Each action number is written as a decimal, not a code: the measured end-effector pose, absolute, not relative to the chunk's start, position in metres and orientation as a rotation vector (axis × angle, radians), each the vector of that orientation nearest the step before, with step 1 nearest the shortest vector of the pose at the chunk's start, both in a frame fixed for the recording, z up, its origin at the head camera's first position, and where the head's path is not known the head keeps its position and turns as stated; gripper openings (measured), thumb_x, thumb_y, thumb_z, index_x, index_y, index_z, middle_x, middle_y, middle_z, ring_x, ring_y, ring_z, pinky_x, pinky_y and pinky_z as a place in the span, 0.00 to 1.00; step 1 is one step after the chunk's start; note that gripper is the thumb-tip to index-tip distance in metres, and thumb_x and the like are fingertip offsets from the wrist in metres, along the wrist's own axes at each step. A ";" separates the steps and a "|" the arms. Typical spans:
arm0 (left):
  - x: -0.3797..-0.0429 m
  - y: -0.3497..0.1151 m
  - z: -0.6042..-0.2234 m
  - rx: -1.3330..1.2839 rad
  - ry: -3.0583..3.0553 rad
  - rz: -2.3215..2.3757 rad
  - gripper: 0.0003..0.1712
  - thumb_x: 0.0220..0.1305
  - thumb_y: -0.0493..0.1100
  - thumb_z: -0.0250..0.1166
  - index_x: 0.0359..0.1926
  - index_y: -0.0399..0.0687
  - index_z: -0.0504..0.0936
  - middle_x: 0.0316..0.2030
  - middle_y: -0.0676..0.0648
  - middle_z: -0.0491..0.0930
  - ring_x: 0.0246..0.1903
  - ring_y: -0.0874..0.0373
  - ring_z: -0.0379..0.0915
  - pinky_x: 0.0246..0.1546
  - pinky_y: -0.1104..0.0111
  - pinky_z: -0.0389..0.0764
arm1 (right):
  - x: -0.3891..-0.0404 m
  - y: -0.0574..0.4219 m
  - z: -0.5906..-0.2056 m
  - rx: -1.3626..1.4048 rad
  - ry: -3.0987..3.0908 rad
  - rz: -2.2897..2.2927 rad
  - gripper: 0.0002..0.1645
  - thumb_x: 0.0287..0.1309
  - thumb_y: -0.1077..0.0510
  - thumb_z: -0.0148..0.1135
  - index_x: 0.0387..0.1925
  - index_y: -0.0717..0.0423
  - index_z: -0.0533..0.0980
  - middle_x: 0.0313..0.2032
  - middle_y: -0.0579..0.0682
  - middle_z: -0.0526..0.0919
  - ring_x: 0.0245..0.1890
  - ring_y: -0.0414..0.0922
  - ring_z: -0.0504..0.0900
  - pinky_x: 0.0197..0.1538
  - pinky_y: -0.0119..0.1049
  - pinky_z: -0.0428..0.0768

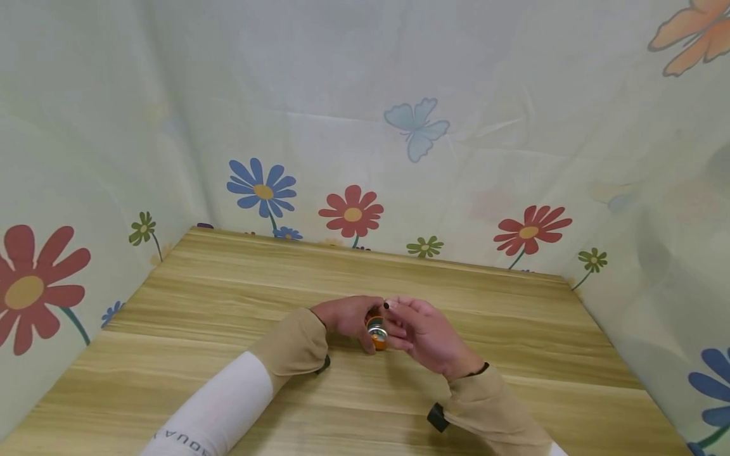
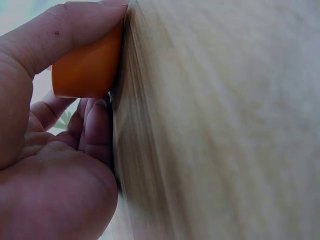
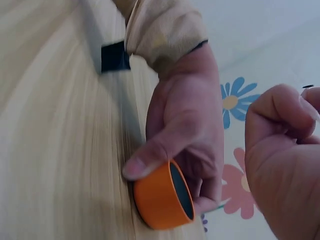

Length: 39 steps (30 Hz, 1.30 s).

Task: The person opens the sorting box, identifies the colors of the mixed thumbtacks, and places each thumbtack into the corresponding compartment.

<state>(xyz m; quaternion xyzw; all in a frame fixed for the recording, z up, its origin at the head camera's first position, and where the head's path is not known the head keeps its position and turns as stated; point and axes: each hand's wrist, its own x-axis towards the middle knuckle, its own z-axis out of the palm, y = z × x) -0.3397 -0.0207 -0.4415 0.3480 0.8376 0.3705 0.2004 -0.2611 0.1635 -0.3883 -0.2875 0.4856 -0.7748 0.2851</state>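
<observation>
A small orange round container (image 1: pixel 378 342) stands on the wooden table, and a silvery rim with a pale patch shows on it in the head view. My left hand (image 1: pixel 349 316) grips it from the left, the thumb along its near side. In the right wrist view the container (image 3: pixel 159 201) has a dark top, possibly an opening. Just above it, my right hand (image 1: pixel 429 335) pinches a tiny black piece (image 1: pixel 386 306) between thumb and forefinger; its kind is too small to tell. The right hand's other fingers are beside the container; whether they touch it I cannot tell.
The wooden tabletop (image 1: pixel 228 291) ends against a pale cloth backdrop (image 1: pixel 319 126) printed with flowers and butterflies, which also hangs along both sides. Dark blocks, one of them (image 1: pixel 438 418) under the right wrist, sit at the sleeve cuffs.
</observation>
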 end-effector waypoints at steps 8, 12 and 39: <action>-0.342 -0.021 -0.444 1.018 2.330 1.034 0.33 0.35 0.37 0.80 0.42 0.48 0.71 0.36 0.54 0.76 0.36 0.62 0.73 0.38 0.72 0.74 | -0.274 0.170 -0.397 -0.668 1.810 -1.954 0.13 0.72 0.56 0.46 0.38 0.64 0.69 0.18 0.46 0.55 0.14 0.39 0.52 0.19 0.30 0.56; -0.341 -0.021 -0.441 1.025 2.317 1.032 0.33 0.36 0.37 0.80 0.43 0.48 0.71 0.37 0.54 0.76 0.36 0.62 0.73 0.38 0.72 0.74 | -0.279 0.170 -0.402 -0.644 2.286 -1.681 0.14 0.70 0.54 0.51 0.40 0.63 0.72 0.17 0.47 0.62 0.13 0.41 0.56 0.18 0.31 0.60; -0.339 -0.022 -0.438 1.009 2.294 1.039 0.28 0.38 0.36 0.79 0.39 0.50 0.71 0.36 0.51 0.77 0.33 0.58 0.73 0.33 0.72 0.74 | -0.297 0.159 -0.416 -1.085 2.918 -0.543 0.11 0.58 0.62 0.62 0.23 0.48 0.72 0.19 0.39 0.70 0.18 0.35 0.66 0.23 0.30 0.68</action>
